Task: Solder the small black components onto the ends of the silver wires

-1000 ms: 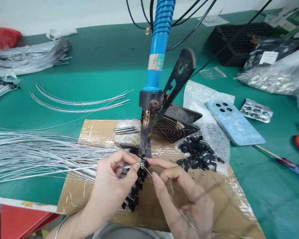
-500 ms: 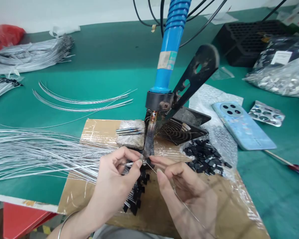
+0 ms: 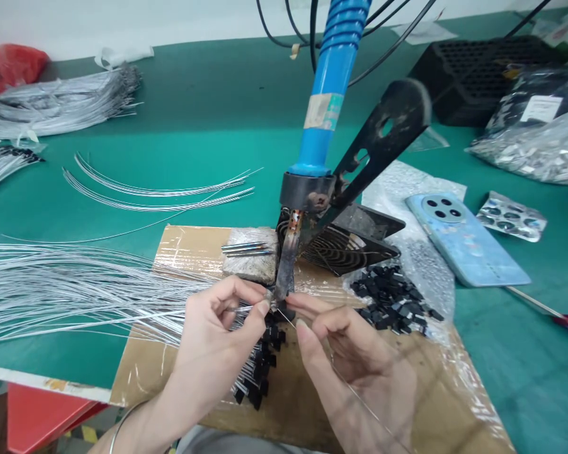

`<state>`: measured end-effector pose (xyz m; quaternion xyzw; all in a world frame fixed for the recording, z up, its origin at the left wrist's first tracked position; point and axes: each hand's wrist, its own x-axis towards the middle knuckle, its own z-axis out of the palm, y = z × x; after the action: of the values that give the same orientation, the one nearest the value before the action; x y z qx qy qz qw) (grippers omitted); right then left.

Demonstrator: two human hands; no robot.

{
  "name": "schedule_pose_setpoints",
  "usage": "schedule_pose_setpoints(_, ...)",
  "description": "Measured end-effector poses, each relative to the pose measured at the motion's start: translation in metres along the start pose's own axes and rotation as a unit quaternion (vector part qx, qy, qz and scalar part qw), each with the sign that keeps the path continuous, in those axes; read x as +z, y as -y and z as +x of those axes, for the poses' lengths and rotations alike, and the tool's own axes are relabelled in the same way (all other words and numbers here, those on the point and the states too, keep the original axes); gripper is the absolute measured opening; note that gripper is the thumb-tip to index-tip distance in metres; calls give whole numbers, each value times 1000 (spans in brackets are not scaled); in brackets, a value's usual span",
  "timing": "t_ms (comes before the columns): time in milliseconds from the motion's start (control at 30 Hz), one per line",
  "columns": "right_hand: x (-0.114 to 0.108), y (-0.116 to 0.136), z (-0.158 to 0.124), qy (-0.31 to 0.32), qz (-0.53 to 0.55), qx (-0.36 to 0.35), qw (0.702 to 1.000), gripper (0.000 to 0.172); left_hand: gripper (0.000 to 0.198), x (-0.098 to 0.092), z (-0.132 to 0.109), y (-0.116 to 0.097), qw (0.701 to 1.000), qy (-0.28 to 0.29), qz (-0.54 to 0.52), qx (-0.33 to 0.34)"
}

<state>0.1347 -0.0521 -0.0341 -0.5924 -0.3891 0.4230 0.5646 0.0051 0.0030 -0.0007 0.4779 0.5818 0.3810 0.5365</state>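
My left hand (image 3: 222, 347) pinches a thin grey wire between thumb and forefinger, its end close under the tip of a blue-handled soldering iron (image 3: 324, 120). The fingertips partly hide a small metal piece at that end. From the right, my right hand (image 3: 355, 372) is closed on a thin strand of solder wire (image 3: 286, 318), which points to the iron's tip and trails back across the palm. Whether the solder touches the tip is too small to tell. Below the hands lie black connectors (image 3: 255, 384) with grey wires attached.
A black bracket (image 3: 383, 139) holds the iron above cardboard (image 3: 189, 246). Loose grey wires (image 3: 76, 290) spread leftward. Near the iron are a block (image 3: 248, 268) with metal rods and a black fan (image 3: 345, 249). Black parts (image 3: 392, 296), a blue phone (image 3: 473, 246) and a crate (image 3: 478, 75) lie right.
The whole view has shifted very slightly. Both hands keep nearly the same pose at the iron's tip, and their holds are unchanged.
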Motion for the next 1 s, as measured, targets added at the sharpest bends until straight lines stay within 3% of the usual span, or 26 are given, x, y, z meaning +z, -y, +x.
schedule_pose_setpoints(800, -3, -4, 1, 20, -32, -29, 999, 19, 13, -3, -3, 1, 1000, 8, 0, 19)
schedule_pose_setpoints(1000, -3, 1, 0, 15, -46, 11, 999, 21, 12, -2, -2, 1, 1000, 5, 11, 15)
